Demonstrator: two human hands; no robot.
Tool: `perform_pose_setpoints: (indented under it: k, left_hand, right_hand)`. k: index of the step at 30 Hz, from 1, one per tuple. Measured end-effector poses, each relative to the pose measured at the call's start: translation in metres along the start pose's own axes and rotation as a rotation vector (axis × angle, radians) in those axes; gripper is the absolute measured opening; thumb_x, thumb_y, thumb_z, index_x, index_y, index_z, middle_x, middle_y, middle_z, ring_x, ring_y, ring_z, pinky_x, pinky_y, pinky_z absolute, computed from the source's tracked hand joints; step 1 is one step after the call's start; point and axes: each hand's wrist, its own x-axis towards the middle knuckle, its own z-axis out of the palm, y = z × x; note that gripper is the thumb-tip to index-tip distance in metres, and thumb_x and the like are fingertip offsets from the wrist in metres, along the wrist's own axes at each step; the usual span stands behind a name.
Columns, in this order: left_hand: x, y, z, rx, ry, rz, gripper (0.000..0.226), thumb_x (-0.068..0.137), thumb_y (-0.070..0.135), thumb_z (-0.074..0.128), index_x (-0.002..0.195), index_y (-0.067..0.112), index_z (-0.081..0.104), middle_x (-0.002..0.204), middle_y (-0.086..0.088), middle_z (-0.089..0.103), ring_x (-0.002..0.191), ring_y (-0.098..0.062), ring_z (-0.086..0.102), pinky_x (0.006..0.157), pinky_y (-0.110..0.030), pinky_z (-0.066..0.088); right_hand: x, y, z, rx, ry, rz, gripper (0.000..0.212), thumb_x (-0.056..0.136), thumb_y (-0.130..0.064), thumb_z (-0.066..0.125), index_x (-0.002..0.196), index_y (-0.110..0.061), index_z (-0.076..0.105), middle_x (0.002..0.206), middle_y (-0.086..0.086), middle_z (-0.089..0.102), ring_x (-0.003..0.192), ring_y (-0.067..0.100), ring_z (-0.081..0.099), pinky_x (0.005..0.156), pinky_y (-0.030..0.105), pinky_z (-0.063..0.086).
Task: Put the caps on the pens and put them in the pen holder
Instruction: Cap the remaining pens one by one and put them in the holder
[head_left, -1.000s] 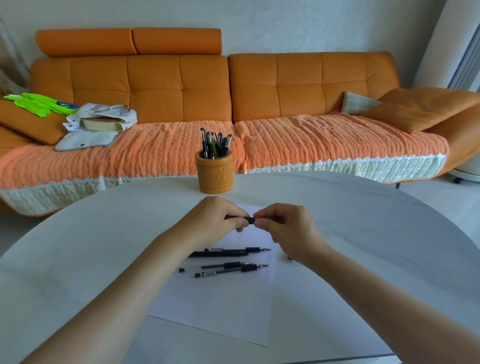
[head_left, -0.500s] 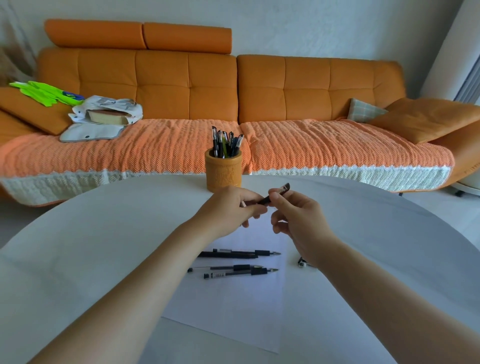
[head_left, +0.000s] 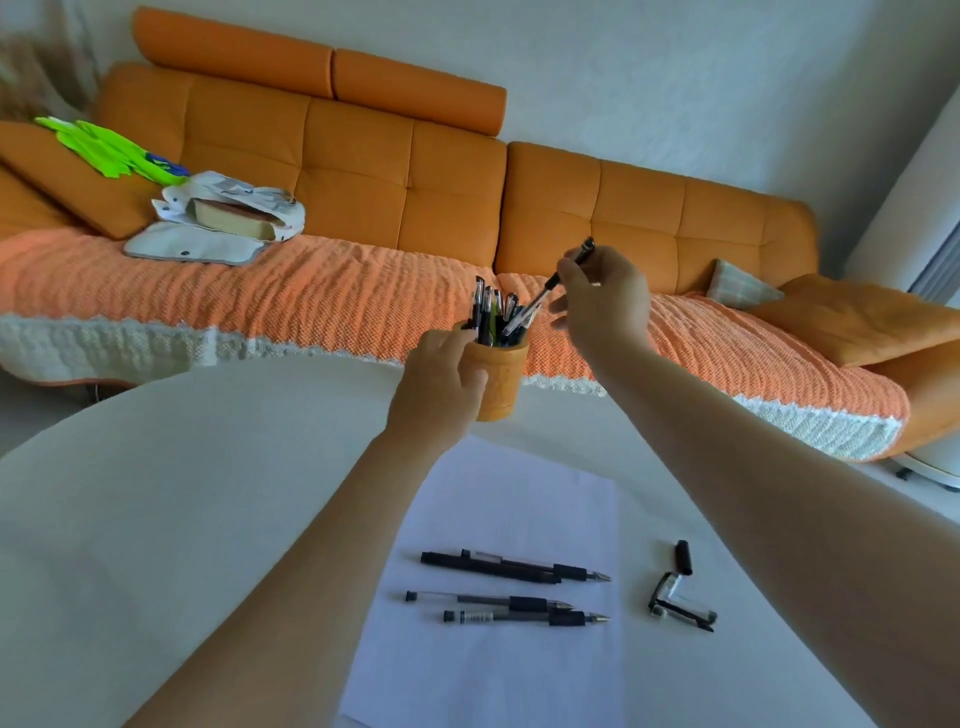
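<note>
From the head cam: left hand (head_left: 439, 387) is wrapped around the orange pen holder (head_left: 501, 382) on the white table (head_left: 182, 519), fingers curled against its side. Right hand (head_left: 605, 301) pinches a capped pen (head_left: 550, 285) between its fingertips, tilted, lower end just over the holder's mouth among the pens already inside. Well below both hands, four uncapped pens (head_left: 511, 566) lie on a paper sheet (head_left: 498, 665), loose caps (head_left: 680, 587) beside it.

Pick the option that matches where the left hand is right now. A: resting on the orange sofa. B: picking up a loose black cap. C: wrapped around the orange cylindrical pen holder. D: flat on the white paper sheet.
C: the left hand grips the side of the orange cylindrical pen holder while the right hand lowers a black pen into it.
</note>
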Motion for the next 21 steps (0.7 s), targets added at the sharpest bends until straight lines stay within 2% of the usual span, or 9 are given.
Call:
perform_pose_setpoints:
  k: [3,5,7,9,12,15,18,21]
  left_hand:
    - [0.005,-0.012,0.004,0.081,-0.08,0.045,0.054,0.097,0.028,0.052,0.149,0.026,0.036,0.15,-0.002,0.033,0.134,-0.023,0.038,0.1,-0.041,0.044]
    - [0.007,-0.016,0.004,0.101,-0.125,0.053,0.056,0.097,0.029,0.052,0.15,0.029,0.033,0.154,-0.001,0.028,0.138,-0.023,0.034,0.102,-0.042,0.043]
    - [0.008,-0.018,0.004,0.105,-0.153,0.057,0.055,0.097,0.03,0.053,0.149,0.03,0.035,0.155,0.001,0.026,0.138,-0.022,0.034,0.102,-0.043,0.044]
    - [0.008,-0.019,0.004,0.098,-0.162,0.063,0.055,0.096,0.029,0.054,0.148,0.032,0.036,0.154,0.001,0.026,0.138,-0.023,0.036,0.102,-0.044,0.046]
    - [0.008,-0.022,0.003,0.101,-0.157,0.081,0.055,0.096,0.028,0.055,0.148,0.036,0.035,0.152,0.001,0.029,0.136,-0.023,0.038,0.102,-0.045,0.046]
    - [0.008,-0.024,0.003,0.092,-0.166,0.075,0.057,0.096,0.029,0.055,0.148,0.037,0.034,0.151,0.002,0.03,0.137,-0.021,0.038,0.102,-0.045,0.045]
    - [0.007,-0.024,0.003,0.082,-0.193,0.049,0.056,0.095,0.031,0.055,0.148,0.034,0.035,0.15,0.001,0.032,0.135,-0.021,0.038,0.103,-0.045,0.046]
    - [0.003,-0.021,0.003,0.1,-0.184,0.038,0.049,0.094,0.032,0.056,0.141,0.028,0.043,0.14,-0.001,0.04,0.127,-0.021,0.044,0.099,-0.043,0.047]
  right_hand:
    - [0.019,0.006,0.023,-0.13,-0.016,-0.033,0.01,0.094,-0.023,0.061,0.098,-0.016,0.067,0.082,0.004,0.072,0.065,0.024,0.072,0.061,0.047,0.062]
    - [0.024,0.012,0.036,-0.24,-0.073,-0.038,0.015,0.094,-0.025,0.06,0.1,-0.014,0.068,0.083,0.006,0.072,0.069,0.025,0.07,0.064,0.045,0.061]
    - [0.025,0.018,0.046,-0.35,-0.134,-0.042,0.018,0.093,-0.027,0.06,0.096,-0.013,0.07,0.08,0.005,0.071,0.065,0.022,0.065,0.057,0.036,0.056]
    - [0.024,0.025,0.054,-0.46,-0.183,-0.021,0.022,0.09,-0.027,0.06,0.084,-0.01,0.072,0.07,0.005,0.066,0.057,0.02,0.056,0.047,0.026,0.042]
    - [0.025,0.036,0.06,-0.538,-0.212,0.079,0.027,0.089,-0.029,0.061,0.08,-0.005,0.071,0.063,0.005,0.058,0.051,0.019,0.049,0.042,0.021,0.032]
    - [0.023,0.043,0.063,-0.587,-0.253,0.143,0.031,0.088,-0.034,0.066,0.083,-0.004,0.071,0.061,0.003,0.056,0.046,0.016,0.046,0.038,0.021,0.03]
    - [0.019,0.04,0.059,-0.609,-0.29,0.139,0.035,0.086,-0.04,0.07,0.073,-0.007,0.065,0.055,0.001,0.052,0.042,0.014,0.043,0.036,0.021,0.028]
    - [0.014,0.034,0.047,-0.593,-0.293,0.126,0.035,0.086,-0.036,0.07,0.067,-0.006,0.069,0.048,0.001,0.052,0.04,0.014,0.045,0.039,0.021,0.035]
